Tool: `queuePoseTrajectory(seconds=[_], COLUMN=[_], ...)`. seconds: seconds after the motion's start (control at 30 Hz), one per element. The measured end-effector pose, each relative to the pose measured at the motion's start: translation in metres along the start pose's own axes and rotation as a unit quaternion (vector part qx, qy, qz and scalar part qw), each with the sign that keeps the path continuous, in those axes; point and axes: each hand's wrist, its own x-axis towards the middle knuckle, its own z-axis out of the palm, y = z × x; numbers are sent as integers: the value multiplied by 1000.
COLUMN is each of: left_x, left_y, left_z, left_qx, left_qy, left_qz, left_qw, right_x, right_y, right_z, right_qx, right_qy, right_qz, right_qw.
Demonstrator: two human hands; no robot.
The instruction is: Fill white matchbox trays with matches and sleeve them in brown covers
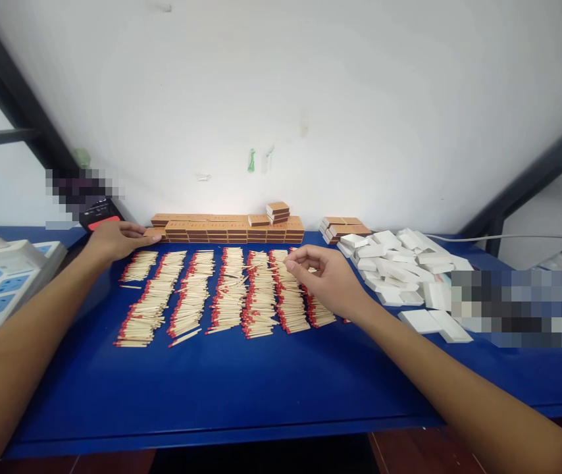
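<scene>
My left hand (119, 241) is at the left end of a long stacked row of brown matchboxes (226, 230). Its thumb and fingers close on a matchbox (155, 232) at that end. Several columns of loose red-tipped matches (231, 289) lie on the blue table (241, 395) in front of the boxes. Over the right-hand columns, my right hand (325, 275) has its thumb and forefinger pinched together. Whatever is between those fingertips is too small to make out. That hand covers part of the matches beneath it.
A few matchboxes (278, 212) sit on top of the row. More matchboxes (343, 228) stand right of it, beside a heap of white inner trays (399, 263). A power strip (2, 286) is at the left edge; a white wall (281, 99) rises behind.
</scene>
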Motion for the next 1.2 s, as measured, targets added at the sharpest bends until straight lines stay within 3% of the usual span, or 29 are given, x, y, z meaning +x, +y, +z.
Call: queuePoseTrajectory(seconds=[0.27,0.4,0.6,0.73,0.87,1.03,1.2], left_x=[8,10,5,-6,-17,-29,-37], left_y=[-8,-9,-3,6,13,20,26], left_z=[1,2,-4,-9,-9,-5,0], left_qx=[119,149,182,198,205,217,210], left_qy=[1,-7,9,58,82,101,101], left_qz=[66,78,79,77,103,137,180], left_qw=[991,986,980,975,970,961,956], right_x=[0,4,52,102,137,152,151], right_y=[3,3,-3,-11,-14,-9,-5], right_z=[1,-3,-22,-24,-8,11,11], right_qx=[-11,-74,-236,-338,-398,-471,-478], right_qy=[-2,21,61,87,79,56,59], right_qz=[-4,-35,-68,6,92,114,116], right_qw=[1000,996,967,937,909,873,869])
